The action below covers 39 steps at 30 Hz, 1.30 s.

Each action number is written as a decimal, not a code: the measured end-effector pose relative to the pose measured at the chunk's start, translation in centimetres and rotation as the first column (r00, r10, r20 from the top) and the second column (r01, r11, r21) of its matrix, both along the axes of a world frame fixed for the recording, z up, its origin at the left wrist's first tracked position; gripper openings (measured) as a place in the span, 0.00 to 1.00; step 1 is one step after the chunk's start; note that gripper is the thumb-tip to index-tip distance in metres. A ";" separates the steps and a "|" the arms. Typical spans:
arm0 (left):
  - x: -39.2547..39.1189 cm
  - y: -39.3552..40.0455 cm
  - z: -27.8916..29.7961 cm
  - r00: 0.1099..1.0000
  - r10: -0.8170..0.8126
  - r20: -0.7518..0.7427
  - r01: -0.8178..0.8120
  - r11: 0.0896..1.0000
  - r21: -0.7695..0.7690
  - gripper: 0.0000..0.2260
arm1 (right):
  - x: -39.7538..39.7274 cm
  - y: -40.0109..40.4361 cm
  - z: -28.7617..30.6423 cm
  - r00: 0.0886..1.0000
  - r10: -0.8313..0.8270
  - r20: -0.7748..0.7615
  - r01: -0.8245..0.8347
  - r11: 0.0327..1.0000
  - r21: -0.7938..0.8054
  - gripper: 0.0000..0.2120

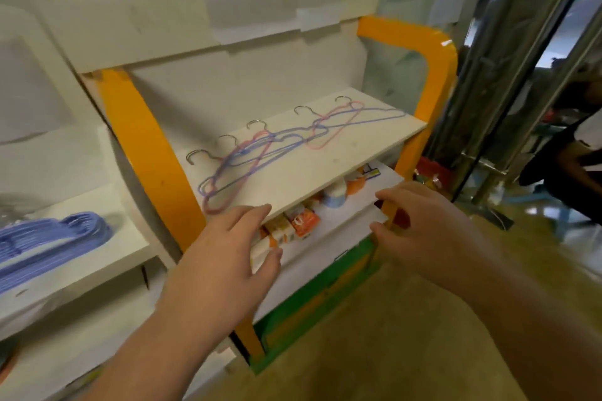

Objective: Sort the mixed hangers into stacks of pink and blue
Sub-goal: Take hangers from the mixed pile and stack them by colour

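Setting: White shelving against a pale wall, an orange-framed shelf unit (436,75) at centre, tan floor below — a sorting job caught with the mixed lot not yet lifted.

Left hand (224,257): nearest the camera, palm down, fingers straight and loosely spread, holding nothing; its fingertips hang just at the front edge of the white shelf board (325,166), apparently lined up to take the closest hanger.

Right hand (426,225): level with the left, out past the board's front right corner, fingers relaxed and slightly bent, empty; likely kept free to carry off the other colour.

Lower shelf: orange cartons (301,221) and a small white bottle (335,194) sit under the board, untouched and no part of the job.

Mixed hangers (277,140): thin pink and blue wire-style hangers lie flat in an overlapping row along the board, steel hooks all turned to the wall — a layout that leaves the shoulders facing the hands. A pink hanger (224,192) lies nearest the left fingertips.

Blue stack (49,241): already piled on the neighbouring white shelf at far left, well apart from the mixed row, seemingly the drop point for blue. No pink stack is visible.
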<state>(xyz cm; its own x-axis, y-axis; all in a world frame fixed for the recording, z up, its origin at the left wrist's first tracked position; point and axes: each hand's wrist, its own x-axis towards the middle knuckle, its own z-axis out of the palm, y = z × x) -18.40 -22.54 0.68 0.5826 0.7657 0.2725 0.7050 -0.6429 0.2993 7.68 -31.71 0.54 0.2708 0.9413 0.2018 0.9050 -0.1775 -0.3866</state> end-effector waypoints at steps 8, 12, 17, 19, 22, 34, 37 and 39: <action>8.1 9.5 -2.4 1.000 0.019 -0.018 -0.020 0.999 -0.047 0.29 | 7.3 7.4 -0.1 1.000 -0.020 0.001 0.021 0.999 -0.030 0.25; 11.9 13.7 -2.9 0.997 -0.027 -0.076 0.024 0.999 -0.038 0.29 | 9.7 11.4 0.4 1.000 0.004 -0.014 -0.005 0.999 -0.039 0.25; 13.9 17.3 -4.7 0.993 0.018 -0.118 -0.026 0.998 -0.065 0.29 | 12.0 17.4 -0.2 0.996 0.065 -0.065 -0.068 0.996 -0.060 0.25; 14.4 18.8 -5.5 0.986 0.037 -0.163 -0.048 0.997 -0.068 0.29 | 13.0 20.1 -0.9 0.991 0.112 -0.067 -0.117 0.991 -0.063 0.26; 15.5 21.9 -6.4 0.975 0.120 -0.188 -0.139 0.987 -0.087 0.30 | 14.6 24.4 -2.1 0.972 0.203 -0.119 -0.212 0.975 -0.068 0.25; 19.5 33.0 -6.6 0.896 0.246 -0.370 -0.352 0.900 -0.255 0.37 | 23.4 37.5 -3.9 0.881 0.407 -0.242 -0.444 0.887 -0.127 0.21; 20.2 32.8 -5.8 0.885 0.300 -0.356 -0.391 0.895 -0.216 0.35 | 26.0 39.2 -4.4 0.886 0.406 -0.225 -0.443 0.884 -0.151 0.21; 20.5 32.5 -5.4 0.877 0.370 -0.307 -0.436 0.882 -0.181 0.38 | 27.8 40.1 -4.8 0.890 0.435 -0.137 -0.454 0.874 -0.171 0.24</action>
